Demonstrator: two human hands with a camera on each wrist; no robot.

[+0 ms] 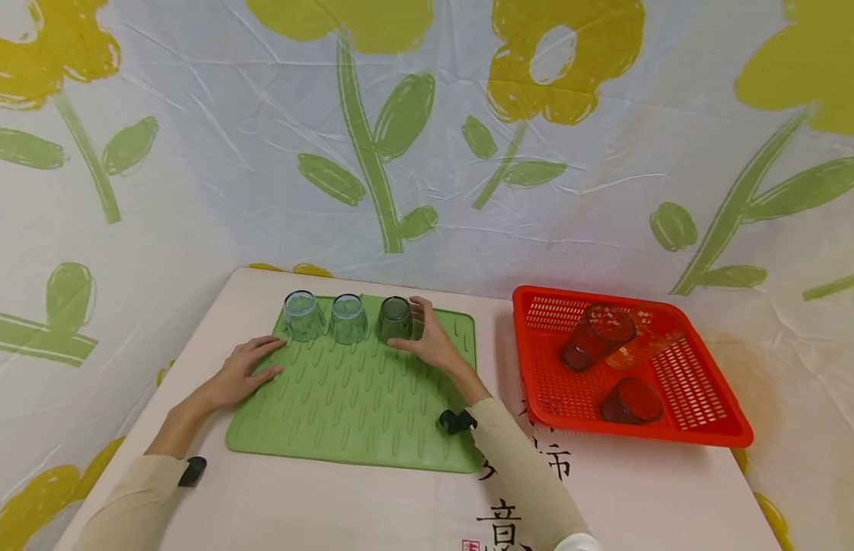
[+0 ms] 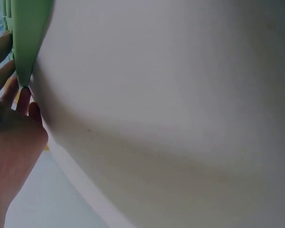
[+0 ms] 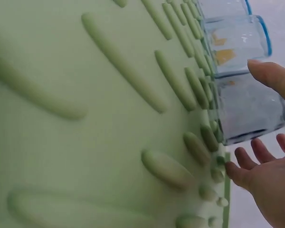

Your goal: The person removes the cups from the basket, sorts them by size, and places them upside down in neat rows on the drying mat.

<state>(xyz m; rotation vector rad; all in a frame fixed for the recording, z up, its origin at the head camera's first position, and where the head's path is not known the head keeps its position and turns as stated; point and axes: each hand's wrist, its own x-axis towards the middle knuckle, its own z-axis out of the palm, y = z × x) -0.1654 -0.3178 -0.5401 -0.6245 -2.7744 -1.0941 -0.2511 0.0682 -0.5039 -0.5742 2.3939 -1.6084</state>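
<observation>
The left hand, fingers extended, rests at the left edge of the mat. Farther off, the right hand spreads thumb and fingers around the dark glass, contact unclear; it stands mouth down near the mat's far edge, long axis upright.

Head view's the far one, looking forward and down over the pale tabletop, so it gets the left hand, right hand, green mat, red basket and flowery cloth behind. Left wrist sits way closer and tilted, facing mostly bare tabletop, with that hand and a bit of mat squeezed in at its left edge. Right wrist looks sideways across the mat from super close, sharing the right hand and row of glasses with the head view.
</observation>
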